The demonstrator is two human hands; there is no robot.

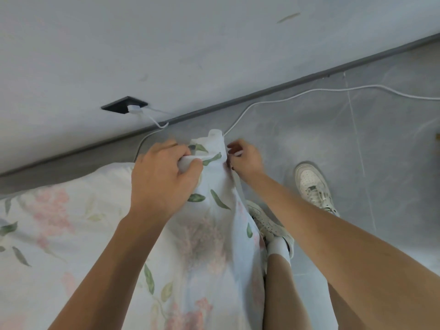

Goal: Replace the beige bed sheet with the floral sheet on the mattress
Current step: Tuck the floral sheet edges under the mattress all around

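Head view: at frame centre, the left hand (164, 179) clenches a bunched corner of the floral sheet (209, 234), which spreads across the lower left; the right hand (245, 158) pinches its edge, above white sneakers (312, 184) on grey floor (381, 139).

White cotton floral sheet (209, 246), printed with pink blossoms and green leaves: spread over the mattress at left, one corner bunched and lifted near the wall, its edge draping toward the floor.
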